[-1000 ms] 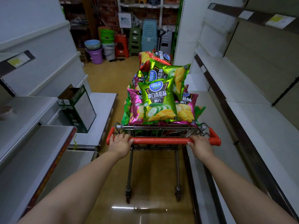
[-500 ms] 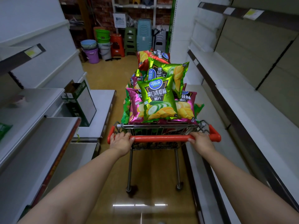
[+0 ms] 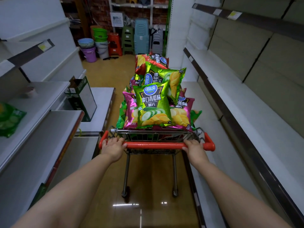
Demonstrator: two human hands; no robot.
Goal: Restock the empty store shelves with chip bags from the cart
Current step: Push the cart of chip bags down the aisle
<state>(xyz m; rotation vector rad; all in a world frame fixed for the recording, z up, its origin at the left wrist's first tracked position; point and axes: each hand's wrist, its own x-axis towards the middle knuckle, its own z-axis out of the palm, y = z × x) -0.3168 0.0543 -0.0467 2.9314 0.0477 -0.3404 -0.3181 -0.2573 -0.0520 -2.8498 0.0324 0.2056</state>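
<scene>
While cart [image 3: 156, 131] rolls further forward, green chip bag [image 3: 9, 119] on left shelf [image 3: 41, 99] comes into view; left hand [image 3: 113, 147] and right hand [image 3: 195, 148] stay curled round red handle [image 3: 154, 145].

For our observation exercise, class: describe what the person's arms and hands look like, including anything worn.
The left forearm and right forearm are bare to the frame's edge; no sleeves, gloves, watch or bracelets show. The left hand wears a thin gold-coloured ring on one finger. The right hand shows no jewellery.

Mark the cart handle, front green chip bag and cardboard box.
cart handle [image 3: 154, 145], head view, red bar's middle
front green chip bag [image 3: 152, 106], head view, printed face
cardboard box [image 3: 85, 101], head view, side panel
</scene>
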